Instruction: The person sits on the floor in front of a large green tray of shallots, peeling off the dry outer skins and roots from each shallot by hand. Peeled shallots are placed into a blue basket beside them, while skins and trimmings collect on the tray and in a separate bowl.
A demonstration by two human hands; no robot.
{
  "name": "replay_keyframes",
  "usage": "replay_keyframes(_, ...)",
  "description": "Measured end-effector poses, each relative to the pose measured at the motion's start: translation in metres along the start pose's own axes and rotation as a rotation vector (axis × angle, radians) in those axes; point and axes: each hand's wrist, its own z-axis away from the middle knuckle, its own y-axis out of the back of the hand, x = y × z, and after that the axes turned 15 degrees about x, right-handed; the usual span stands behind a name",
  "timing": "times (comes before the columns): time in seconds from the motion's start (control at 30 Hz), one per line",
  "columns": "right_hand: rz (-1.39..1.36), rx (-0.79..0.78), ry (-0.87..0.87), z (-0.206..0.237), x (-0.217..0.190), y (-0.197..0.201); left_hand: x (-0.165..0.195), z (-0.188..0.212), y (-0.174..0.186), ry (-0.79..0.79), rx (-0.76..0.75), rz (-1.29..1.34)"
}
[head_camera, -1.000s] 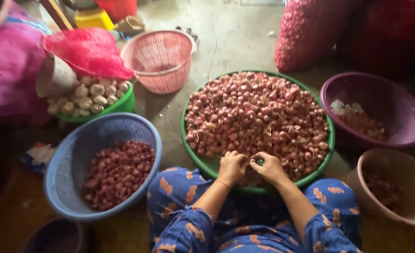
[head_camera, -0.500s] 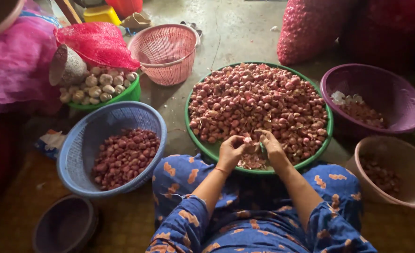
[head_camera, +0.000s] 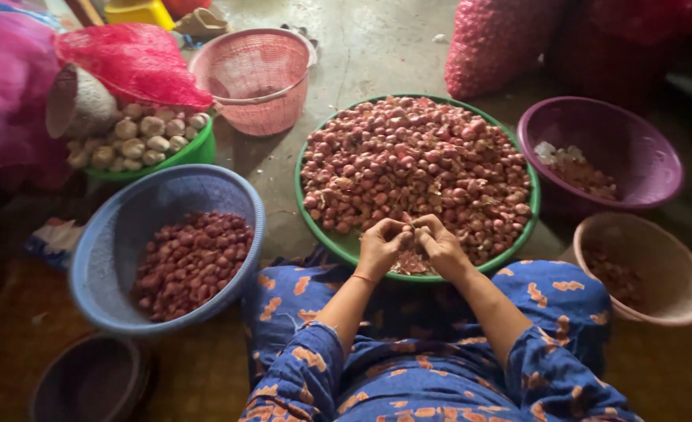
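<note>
The left hand (head_camera: 380, 246) and the right hand (head_camera: 439, 242) met fingertip to fingertip over the near rim of the green basin (head_camera: 320, 227), both curled shut around something small pinched between them. It looked like one shallot, but the fingers hid most of it, so I cannot tell for sure. Directly under the hands lay a small patch of loose papery skins (head_camera: 410, 264). Both forearms reached out from blue sleeves patterned with orange.

The basin itself was heaped nearly to the rim with reddish shallots (head_camera: 416, 168), and it sat on the concrete floor (head_camera: 377, 47) just in front of the person's knees.

To the left of it, touching the person's leg, stood a blue basket (head_camera: 103, 227) partly filled with darker red shallots (head_camera: 193, 262). Beyond that sat a smaller green bowl (head_camera: 193, 152) of pale bulbs, half covered by a red mesh bag (head_camera: 131, 62), with an empty pink basket (head_camera: 256, 74) beside it.

To the right were a purple basin (head_camera: 643, 148) holding a few scraps and a tan bowl (head_camera: 674, 289) just below it. A dark round bowl (head_camera: 92, 383) lay at the lower left, and full red mesh sacks (head_camera: 502, 43) stood at the back.
</note>
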Motion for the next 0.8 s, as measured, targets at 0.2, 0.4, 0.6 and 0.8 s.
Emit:
replay_keyframes(0.2,0.009,0.027,0.049,-0.002,-0.006,-0.006,-0.003,-0.005,-0.003,0.029,0.082,-0.017)
replay_keyframes(0.4,-0.119,0.046,-0.046,-0.009,0.005,-0.006,-0.022,-0.008,-0.001,0.055,0.016,0.000)
replay_keyframes(0.6,-0.067,0.040,-0.187,-0.016,0.039,0.012,-0.041,-0.001,0.005,0.156,-0.101,-0.033)
replay_keyframes(0.8,0.197,0.050,0.294,-0.016,0.023,0.028,-0.035,-0.004,0.006,0.281,-0.076,0.112)
